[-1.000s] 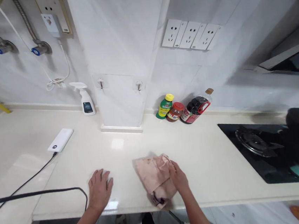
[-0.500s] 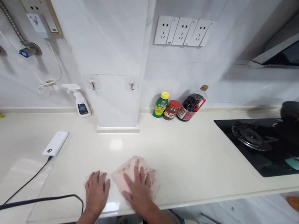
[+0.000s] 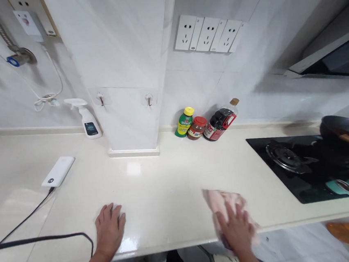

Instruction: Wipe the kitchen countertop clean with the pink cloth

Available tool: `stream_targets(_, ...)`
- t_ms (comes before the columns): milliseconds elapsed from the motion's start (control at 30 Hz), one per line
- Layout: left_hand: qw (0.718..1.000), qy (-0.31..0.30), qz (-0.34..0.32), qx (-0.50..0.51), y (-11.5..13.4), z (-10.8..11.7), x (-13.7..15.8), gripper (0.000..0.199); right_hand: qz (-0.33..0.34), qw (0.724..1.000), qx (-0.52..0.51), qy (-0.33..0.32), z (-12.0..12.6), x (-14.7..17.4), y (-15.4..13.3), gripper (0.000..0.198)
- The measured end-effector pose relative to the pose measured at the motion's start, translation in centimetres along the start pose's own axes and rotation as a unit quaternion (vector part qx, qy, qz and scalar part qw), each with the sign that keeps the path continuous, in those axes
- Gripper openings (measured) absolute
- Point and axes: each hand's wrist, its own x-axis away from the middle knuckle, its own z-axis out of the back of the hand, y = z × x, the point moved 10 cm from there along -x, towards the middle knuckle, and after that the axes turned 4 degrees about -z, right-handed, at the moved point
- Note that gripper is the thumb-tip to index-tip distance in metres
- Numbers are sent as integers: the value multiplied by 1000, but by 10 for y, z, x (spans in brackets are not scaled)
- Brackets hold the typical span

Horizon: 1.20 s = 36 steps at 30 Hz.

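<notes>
A pink cloth (image 3: 215,199) lies crumpled on the cream countertop (image 3: 167,189), close to the front edge. My right hand (image 3: 236,226) presses down on it with the palm flat and fingers spread; hand and cloth are a little blurred. Part of the cloth is hidden under the palm. Farther left, my left hand (image 3: 109,230) rests palm down on the bare counter, its fingers loosely stretched out and holding nothing.
Against the back wall stand a green bottle (image 3: 184,123), a red-lidded jar (image 3: 197,128), a dark sauce bottle (image 3: 219,122) and a white spray bottle (image 3: 90,123). A white power bank (image 3: 58,172) with a black cable lies left. On the right is a black gas stove (image 3: 315,183) with a wok (image 3: 341,127).
My right hand and the cloth have slid right along the counter. The left hand stays at nearly the same place. The view has shifted slightly.
</notes>
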Motion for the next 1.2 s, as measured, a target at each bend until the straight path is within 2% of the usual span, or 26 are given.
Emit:
stream_targets(67,1000,-1,0,-9,1,0,-1,43,-80,996,-9,38,19,-20,58,81)
stream_targets(133,1000,0,7,-15,1,1,-1,44,-138,988,-16,64,31,-38,93,87)
stream_targets(200,1000,3,13,-18,1,1,-1,46,-177,982,-22,69,32,-57,103,92)
stream_targets(267,1000,7,15,-22,2,1,-1,47,-204,976,-20,76,27,-76,94,96)
stream_targets(333,999,12,15,-31,2,0,0,47,-201,975,-20,90,17,-95,67,98)
stream_targets(400,999,18,12,-43,1,-2,2,47,-146,984,-28,95,1,-113,21,96)
stream_targets(533,998,24,-4,-60,0,-8,4,49,31,998,-15,56,-38,-137,-109,87)
stream_targets(600,998,23,-5,-59,-2,-10,6,50,91,996,3,25,-56,-146,-176,81)
stream_targets(733,997,20,-7,-71,-3,-9,7,52,147,989,17,-30,-86,-177,-295,69)
stream_targets(833,995,22,-20,-97,2,-4,7,54,164,985,17,-46,-101,-206,-357,64)
stream_targets(933,993,17,-23,-112,5,0,6,53,170,984,22,-51,-113,-229,-388,61)
stream_targets(1033,992,14,-26,-123,8,2,5,52,180,981,36,-54,-114,-233,-394,57)
stream_targets(1100,991,20,-32,-128,10,4,4,51,199,977,48,-58,-111,-221,-390,55)
stream_targets(1200,989,36,-40,-136,14,8,4,51,229,970,64,-54,-105,-184,-372,54)
